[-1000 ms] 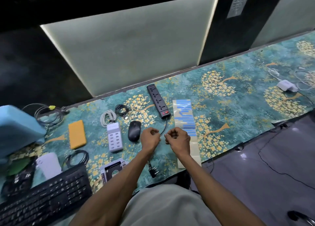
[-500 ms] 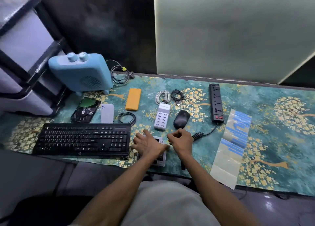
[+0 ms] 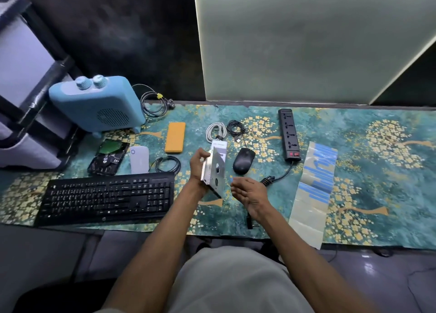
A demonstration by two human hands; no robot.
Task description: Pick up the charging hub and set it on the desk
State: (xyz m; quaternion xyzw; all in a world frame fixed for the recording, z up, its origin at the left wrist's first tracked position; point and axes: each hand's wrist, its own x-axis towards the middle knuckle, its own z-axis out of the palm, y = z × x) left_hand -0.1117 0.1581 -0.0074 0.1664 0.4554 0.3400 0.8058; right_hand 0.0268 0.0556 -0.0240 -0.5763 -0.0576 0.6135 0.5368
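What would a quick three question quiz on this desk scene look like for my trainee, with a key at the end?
1. True or false: the left hand holds the metal drive caddy up off the mat.
2. Which lies right of the caddy? A) the mouse B) the keyboard C) the orange case
3. Fill in: the right hand is ____, holding nothing large.

Key: 1 true; 2 A; 3 open
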